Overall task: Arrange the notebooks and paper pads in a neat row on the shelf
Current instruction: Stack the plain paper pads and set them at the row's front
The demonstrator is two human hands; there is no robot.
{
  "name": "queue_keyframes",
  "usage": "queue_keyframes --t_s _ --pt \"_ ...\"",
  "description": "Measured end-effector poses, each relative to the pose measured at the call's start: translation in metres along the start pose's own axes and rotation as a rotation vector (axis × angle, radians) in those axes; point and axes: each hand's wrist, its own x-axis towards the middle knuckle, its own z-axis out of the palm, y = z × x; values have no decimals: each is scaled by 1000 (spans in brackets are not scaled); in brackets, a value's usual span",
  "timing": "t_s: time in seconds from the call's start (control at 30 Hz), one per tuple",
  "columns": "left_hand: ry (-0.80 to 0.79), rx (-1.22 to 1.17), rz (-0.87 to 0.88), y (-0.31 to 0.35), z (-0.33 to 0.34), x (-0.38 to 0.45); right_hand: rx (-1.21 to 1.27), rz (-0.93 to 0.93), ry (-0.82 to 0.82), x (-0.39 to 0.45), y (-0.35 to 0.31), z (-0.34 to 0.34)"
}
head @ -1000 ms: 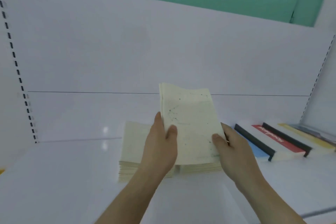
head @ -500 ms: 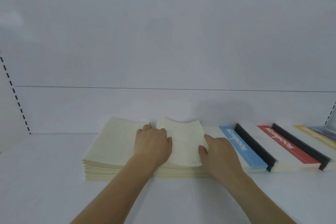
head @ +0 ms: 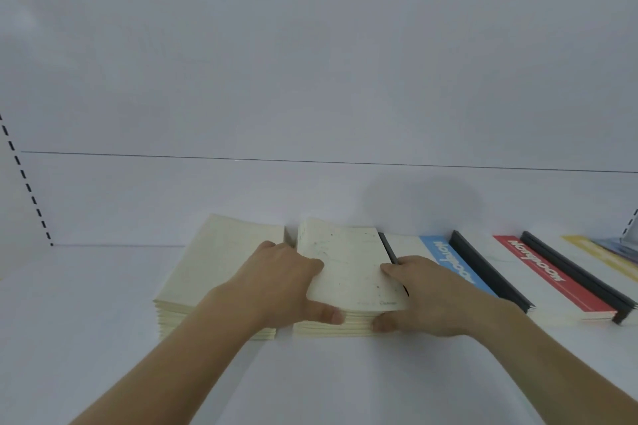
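Note:
Two stacks of cream paper pads lie flat on the white shelf (head: 96, 328). The left pad stack (head: 217, 269) sits free. A narrow gap separates it from the right pad stack (head: 348, 272), which has a speckled top sheet. My left hand (head: 286, 286) grips this right stack, fingers down in the gap and thumb on the front edge. My right hand (head: 428, 300) holds its right side, index finger on top and thumb at the front corner. The stack's right edge meets a blue-banded notebook (head: 445, 262).
Right of the blue one lie a red-banded notebook (head: 538, 272) with a black spine and a yellow-edged one (head: 600, 255), in a row running to the right edge. The white back panel (head: 310, 79) rises behind. A perforated upright (head: 27, 183) stands at left.
The pad I held upright a second ago now lies flat on the right stack. That stack stands apart from the left one, up against the blue notebook. Both hands have moved down to its sides.

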Motion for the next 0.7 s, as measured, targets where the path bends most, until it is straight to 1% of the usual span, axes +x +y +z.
queue_keyframes --t_s 0.17,0.37,0.57,0.7 --pt "-40 -73 -11 0 -4 -3 2 -11 -26 1 -2 -3" --pt "-42 -71 -13 2 -2 0 -53 -33 -43 7 -4 -2" --pt "-122 -168 -48 4 5 5 19 -44 -22 8 -3 1" --pt "-118 -160 -53 5 5 7 53 -59 1 9 -1 5"
